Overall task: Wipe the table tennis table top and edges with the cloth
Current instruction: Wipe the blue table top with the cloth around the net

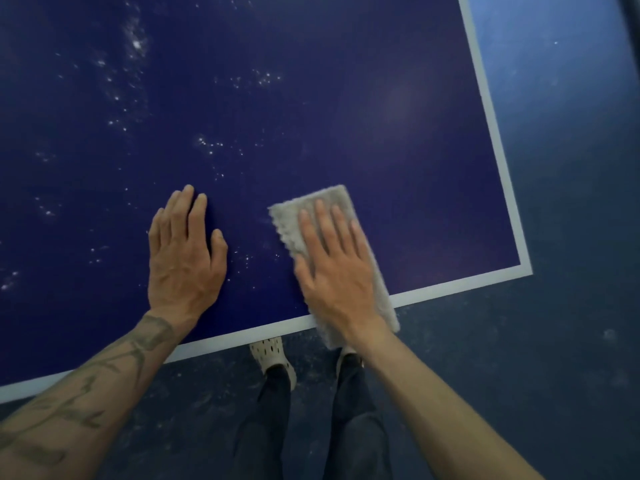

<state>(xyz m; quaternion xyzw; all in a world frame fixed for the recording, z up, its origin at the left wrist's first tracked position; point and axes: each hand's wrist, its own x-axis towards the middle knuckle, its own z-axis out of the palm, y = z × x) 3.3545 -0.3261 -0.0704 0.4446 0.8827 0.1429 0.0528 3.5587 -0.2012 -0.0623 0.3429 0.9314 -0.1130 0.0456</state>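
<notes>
Across the left and upper left of the frame the blue counter [311, 98] is scattered with pale specks [136, 45], so I judge that stretch not yet wiped. My left grip [183, 258] lies flat on the counter at lower centre-left. Its fingers are straight and spread, clamped on nothing, and it braces me just inside the near white line [242, 336]. A few more specks sit between my two hands.

To its right is the grey cloth [285, 216], folded into a long strip. It lies on the counter with its lower end hanging over the near edge. My right grip [332, 268] presses down on it with the palm flat and the fingers straight and apart, not curled round it.

Right of the cloth, towards the corner at centre right, the blue surface looks plain and free of specks. I take that part as done, or clean to begin with. The white side line [495, 150] runs up the right. I cannot tell whether the edges have been wiped. Beyond them is the dark floor [554, 341].

By my reckoning most of the top and the edges are left to do.
</notes>
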